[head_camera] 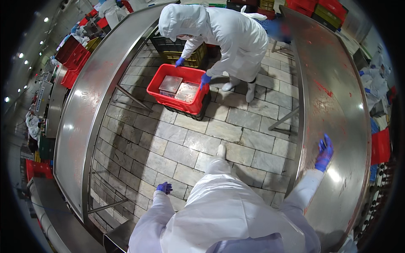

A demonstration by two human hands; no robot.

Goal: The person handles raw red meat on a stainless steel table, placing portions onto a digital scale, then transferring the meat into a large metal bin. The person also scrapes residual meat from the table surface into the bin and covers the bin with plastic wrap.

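Observation:
My left hand (pixel 164 188), in a blue-purple glove, hangs over the tiled floor (pixel 172 148) with its fingers partly curled and nothing visible in it. Over the stainless steel table (pixel 329 104) on the right, my right hand (pixel 324 153) holds nothing, its gloved fingers apart. That table top bears red smears and small scraps. Ahead of me a co-worker in white (pixel 234 38) bends over a red plastic crate (pixel 186 106), both gloved hands at its rim. Two blocks lie side by side in the crate, the nearer one (pixel 187 92) pale with reddish patches. A dark crate is under the red one.
A second steel table (pixel 95 95) runs along the left, its legs reaching over the floor. Black and yellow crates (pixel 186 57) stand behind the red crate. More red crates (pixel 74 57) stand beyond the left table. Other people in white are at both sides.

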